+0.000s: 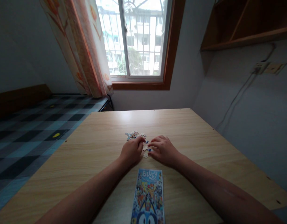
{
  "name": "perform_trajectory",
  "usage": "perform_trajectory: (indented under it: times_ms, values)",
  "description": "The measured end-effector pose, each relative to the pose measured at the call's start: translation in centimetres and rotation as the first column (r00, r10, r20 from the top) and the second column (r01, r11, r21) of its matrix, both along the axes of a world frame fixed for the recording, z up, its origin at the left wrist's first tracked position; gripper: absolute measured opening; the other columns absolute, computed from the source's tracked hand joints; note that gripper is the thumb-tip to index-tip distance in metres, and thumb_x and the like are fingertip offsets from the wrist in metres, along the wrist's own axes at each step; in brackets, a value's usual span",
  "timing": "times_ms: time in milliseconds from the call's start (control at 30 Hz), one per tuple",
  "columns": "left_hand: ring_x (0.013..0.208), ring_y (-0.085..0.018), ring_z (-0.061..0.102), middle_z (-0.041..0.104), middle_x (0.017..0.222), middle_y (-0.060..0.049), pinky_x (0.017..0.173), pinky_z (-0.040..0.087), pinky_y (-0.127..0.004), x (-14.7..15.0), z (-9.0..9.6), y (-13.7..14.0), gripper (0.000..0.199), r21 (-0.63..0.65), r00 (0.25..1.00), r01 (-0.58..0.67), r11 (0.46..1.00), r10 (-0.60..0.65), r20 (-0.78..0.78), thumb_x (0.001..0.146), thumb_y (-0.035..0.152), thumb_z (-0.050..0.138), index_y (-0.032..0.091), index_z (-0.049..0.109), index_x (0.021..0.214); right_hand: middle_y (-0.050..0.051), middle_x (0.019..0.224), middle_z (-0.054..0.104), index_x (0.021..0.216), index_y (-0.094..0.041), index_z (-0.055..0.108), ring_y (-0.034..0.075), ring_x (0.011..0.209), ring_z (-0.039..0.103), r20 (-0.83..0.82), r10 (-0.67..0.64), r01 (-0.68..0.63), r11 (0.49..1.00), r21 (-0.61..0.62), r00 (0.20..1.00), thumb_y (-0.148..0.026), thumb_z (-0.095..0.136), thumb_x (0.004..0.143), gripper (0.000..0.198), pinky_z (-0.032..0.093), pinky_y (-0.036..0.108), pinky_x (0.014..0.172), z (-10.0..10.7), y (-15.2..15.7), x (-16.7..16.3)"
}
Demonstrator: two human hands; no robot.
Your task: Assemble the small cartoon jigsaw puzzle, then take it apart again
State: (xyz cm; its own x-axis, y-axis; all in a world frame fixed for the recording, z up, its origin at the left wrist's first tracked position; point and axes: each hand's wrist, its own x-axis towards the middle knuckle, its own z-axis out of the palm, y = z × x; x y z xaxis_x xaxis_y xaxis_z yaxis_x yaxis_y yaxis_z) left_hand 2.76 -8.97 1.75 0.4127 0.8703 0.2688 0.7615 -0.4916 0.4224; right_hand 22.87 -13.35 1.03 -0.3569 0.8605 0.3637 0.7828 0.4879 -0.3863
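Observation:
My left hand [133, 148] rests on the table with its fingers curled together at the front edge of a pile of small jigsaw puzzle pieces [133, 134]. Whatever its fingertips hold, if anything, is hidden. Opposite it, my right hand [164, 150] lies with its fingers apart and bent, their tips close to a dark blue puzzle piece [149, 150]. Several pale loose puzzle pieces [145, 155] lie between the two hands. Nearer to me, a picture sheet [148, 196] marked "BLUEY", with many cartoon figures, lies flat between my forearms.
The light wooden table [106, 137] reaches back toward a window [144, 40] with a flowered curtain [87, 46]. At the left stands a bed with a checked cover [40, 133]. A wooden shelf [248, 39] and a socket with a cable [260, 67] are on the right wall.

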Motion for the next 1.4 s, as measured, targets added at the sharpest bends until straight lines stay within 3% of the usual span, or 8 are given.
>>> perform_trajectory:
  times_ms: [200, 367, 467, 600, 767, 967, 1233, 1400]
  values:
    - [0.083, -0.023, 0.070, 0.075, 0.095, -0.005, 0.075, 0.050, -0.035, -0.4, 0.3, 0.2, 0.020, 0.091, 0.992, -0.083, 0.992, 0.091, -0.086, 0.092, 0.022, 0.050, 0.024, 0.069, 0.100, 0.007, 0.118, 0.068, 0.115, -0.026, 0.074, 0.023, 0.116, 0.054, 0.034, -0.045, 0.044, 0.999, 0.027, 0.998, -0.034, 0.065, 0.093, 0.024, 0.036, 0.039, 0.103, 0.5, 0.1, 0.5]
    - [0.092, -0.022, 0.066, 0.071, 0.100, -0.004, 0.082, 0.051, -0.035, -0.7, 0.4, 0.0, 0.016, 0.154, 0.973, 0.212, 0.965, -0.195, -0.119, 0.090, 0.024, 0.054, 0.025, 0.068, 0.098, 0.005, 0.101, 0.072, 0.101, -0.022, 0.075, 0.018, 0.095, 0.062, 0.092, -0.209, 0.218, 0.971, -0.103, 0.974, -0.019, 0.059, 0.091, 0.020, 0.043, 0.029, 0.086, 2.1, 0.8, 3.5]
    - [0.095, -0.024, 0.065, 0.070, 0.098, -0.005, 0.087, 0.051, -0.038, -0.7, 0.7, -0.5, 0.016, 0.119, 0.927, 0.352, 0.929, -0.327, -0.185, 0.089, 0.032, 0.060, 0.025, 0.069, 0.100, 0.001, 0.088, 0.073, 0.098, -0.024, 0.076, 0.015, 0.076, 0.062, 0.170, -0.109, 0.153, 0.950, -0.271, 0.979, -0.022, 0.067, 0.085, 0.016, 0.041, 0.025, 0.070, 3.2, 0.7, 5.1]
    - [0.120, -0.030, 0.055, 0.063, 0.127, -0.009, 0.106, 0.043, -0.047, -0.8, 0.6, -0.6, 0.051, 0.134, 0.905, 0.395, 0.909, -0.360, -0.225, 0.082, 0.042, 0.070, 0.025, 0.062, 0.130, 0.000, 0.083, 0.072, 0.097, -0.024, 0.077, 0.013, 0.070, 0.060, 0.176, 0.068, -0.003, 0.937, -0.348, 0.982, -0.025, 0.075, 0.081, 0.016, 0.039, 0.023, 0.063, 3.6, 0.7, 5.6]
    - [0.135, -0.032, 0.044, 0.052, 0.146, -0.010, 0.114, 0.034, -0.052, -0.9, -0.7, 0.7, 0.050, 0.202, 0.956, 0.227, 0.953, -0.179, -0.232, 0.088, 0.036, 0.064, 0.026, 0.058, 0.136, 0.005, 0.092, 0.072, 0.094, -0.022, 0.079, 0.016, 0.085, 0.062, 0.149, 0.043, -0.015, 0.983, -0.184, 0.988, -0.026, 0.066, 0.091, 0.014, 0.045, 0.026, 0.079, 1.6, 1.2, 4.4]
    - [0.131, -0.031, 0.048, 0.057, 0.140, -0.012, 0.111, 0.038, -0.050, -1.1, -1.0, 1.4, 0.036, 0.259, 0.994, -0.044, 0.965, 0.068, -0.086, 0.094, 0.026, 0.052, 0.023, 0.061, 0.129, 0.010, 0.138, 0.059, 0.122, -0.026, 0.072, 0.024, 0.125, 0.052, 0.110, 0.015, -0.021, 0.998, 0.055, 0.994, -0.024, 0.057, 0.098, 0.029, 0.040, 0.042, 0.108, -0.8, 1.8, 3.2]
    - [0.121, -0.026, 0.055, 0.068, 0.121, -0.006, 0.108, 0.041, -0.045, -1.6, -0.5, 2.3, 0.031, 0.174, 0.957, -0.222, 0.959, 0.181, 0.225, 0.081, 0.009, 0.046, 0.023, 0.070, 0.094, 0.004, 0.114, 0.069, 0.086, -0.022, 0.074, 0.020, 0.112, 0.058, 0.007, 0.040, -0.041, 0.998, 0.058, 0.999, -0.005, 0.059, 0.079, 0.024, 0.041, 0.037, 0.104, -0.3, 1.7, 4.0]
    - [0.118, -0.026, 0.056, 0.069, 0.115, -0.006, 0.106, 0.042, -0.042, -2.0, -0.1, 2.8, 0.032, 0.161, 0.927, -0.287, 0.944, 0.231, 0.295, 0.077, 0.007, 0.043, 0.022, 0.070, 0.088, 0.006, 0.111, 0.070, 0.101, -0.024, 0.076, 0.020, 0.106, 0.060, 0.016, 0.092, -0.093, 0.994, 0.058, 0.996, -0.019, 0.066, 0.087, 0.017, 0.043, 0.036, 0.101, -0.5, 1.8, 3.7]
